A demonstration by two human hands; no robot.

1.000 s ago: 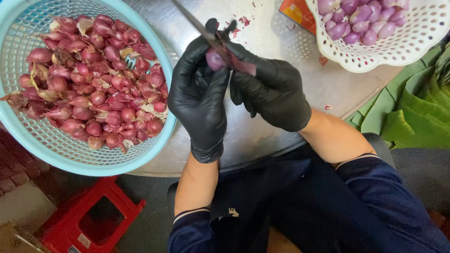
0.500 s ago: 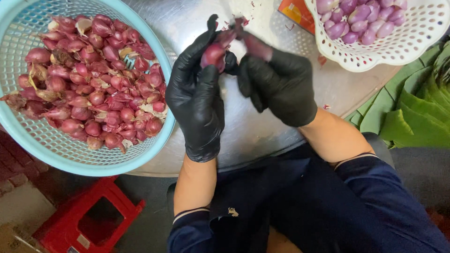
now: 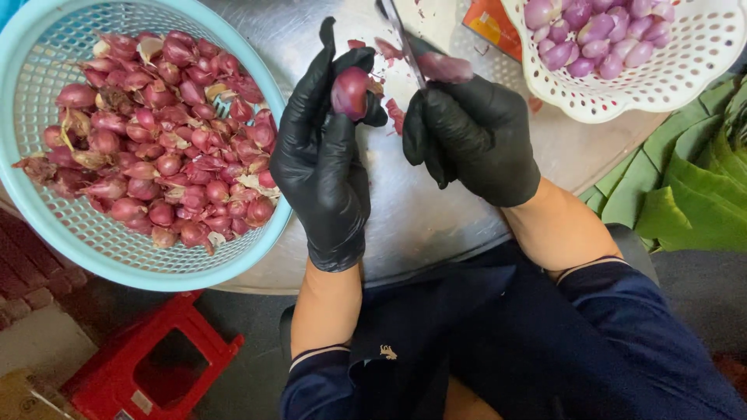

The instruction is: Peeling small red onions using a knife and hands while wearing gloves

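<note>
Held between gloved fingertips (image 3: 352,64) of the left hand (image 3: 323,155): one small red shallot (image 3: 350,92), skin partly off, glossy on the side shown. Closed narrowly around it, thumb on one side, index and middle on the other. Just beside, the right hand (image 3: 475,132), also in black glove, curled shut on a small knife (image 3: 405,35); blade pointing up and away, handle hidden in the fist. Resting on the right thumb, a strip of purple peel (image 3: 445,68), apart from the shallot.

Under both hands, a round metal table (image 3: 436,225) with bits of red skin (image 3: 395,115) scattered near the middle. At the left edge of the table, overhanging it, a blue basket (image 3: 93,249) heaped with unpeeled shallots (image 3: 156,140), dry skins mixed in. At the far right corner, a white basket (image 3: 685,78) holding a small number of peeled shallots (image 3: 591,31), pale purple and smooth. Next to it an orange packet (image 3: 490,27). Off the right edge, green leaves (image 3: 685,194); low left, a red stool (image 3: 148,365) on the floor.

Judged from the two baskets: only a small part peeled, much more left in the blue one. Shallot in hand seemingly in the middle of peeling, not yet clean enough for the white basket.
</note>
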